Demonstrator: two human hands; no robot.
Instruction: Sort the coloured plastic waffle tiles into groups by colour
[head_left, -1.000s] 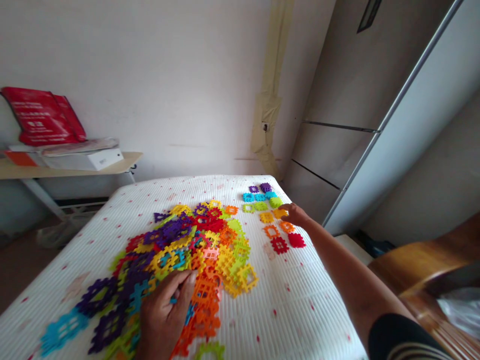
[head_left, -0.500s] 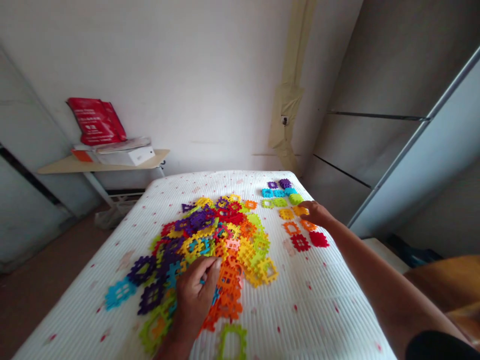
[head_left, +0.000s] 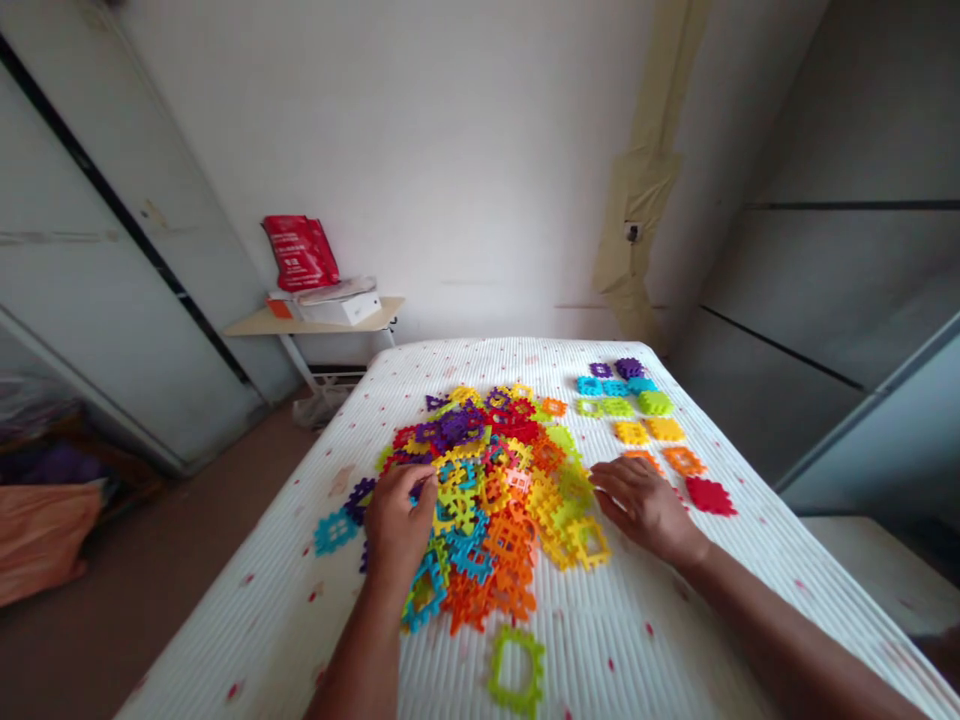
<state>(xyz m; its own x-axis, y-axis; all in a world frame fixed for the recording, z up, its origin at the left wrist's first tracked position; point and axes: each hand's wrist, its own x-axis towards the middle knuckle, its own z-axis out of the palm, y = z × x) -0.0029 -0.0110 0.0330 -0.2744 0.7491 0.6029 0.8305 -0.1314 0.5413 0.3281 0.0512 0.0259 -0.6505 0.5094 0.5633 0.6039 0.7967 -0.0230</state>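
Note:
A heap of toothed plastic building tiles (head_left: 510, 540) in many colours lies on the bed's white ribbed cover. My left hand (head_left: 401, 515) is over the heap's left side, thumb and fingers curled together; whether a tile is between them is hidden. At the heap's right edge, my right hand (head_left: 641, 505) has its fingers loosely stretched, tips beside yellow and lime tiles, with nothing seen in it. To the right lie sorted groups by colour: purple tiles (head_left: 630, 368), blue tiles (head_left: 616, 388), lime tiles (head_left: 655, 403), yellow tiles (head_left: 665, 429), orange tiles (head_left: 683, 461) and red tiles (head_left: 710, 495).
A lone lime frame tile (head_left: 537, 668) lies near the front. Beyond the bed's left side, a small table (head_left: 259, 322) holds a white box (head_left: 349, 308) and a red bag (head_left: 301, 252). A grey cabinet (head_left: 847, 270) stands to the right.
My right hand has drawn back from the sorted yellow tiles to the heap's right edge. The left hand now covers a spot farther left on the heap. The view has turned left.

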